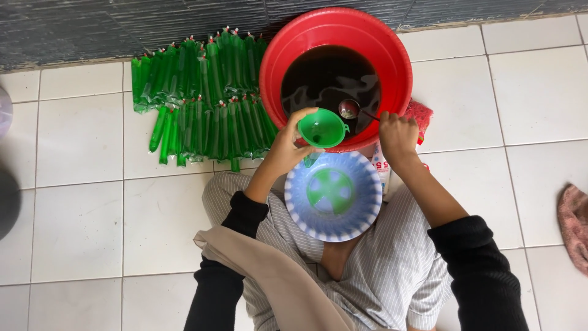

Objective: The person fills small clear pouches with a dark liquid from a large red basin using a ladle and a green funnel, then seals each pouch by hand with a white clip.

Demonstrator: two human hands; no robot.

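Left hand (283,147) clasped round green funnel (323,128), held at rim of red basin (274,67), just above blue bowl (334,195); likely light, stiff plastic, slick if wet, best gripped under the flare. Right hand (397,136) closed on ladle (350,109) handle, scoop out ahead over dark liquid. Filled green tube packs (202,98) beyond left hand, judged soft and slippery
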